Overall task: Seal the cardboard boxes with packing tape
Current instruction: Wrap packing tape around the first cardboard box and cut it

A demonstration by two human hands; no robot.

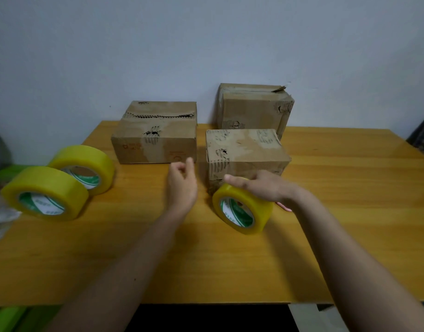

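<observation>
Wooden table (350, 212): boxes (155, 144), tape rolls (45, 195).

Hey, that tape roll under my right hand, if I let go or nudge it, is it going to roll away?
Probably. The tape roll stands on its edge on the table, so a nudge could set it rolling or tip it flat. Your right hand on top seems to steady it. The thick winding suggests some heft, and the glossy surface may feel slick.

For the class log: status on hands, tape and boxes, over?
Right hand grips a tape roll on the table. Left hand loosely curled, holding nothing. Three boxes: left, front right, back right. Nothing in the way.
</observation>
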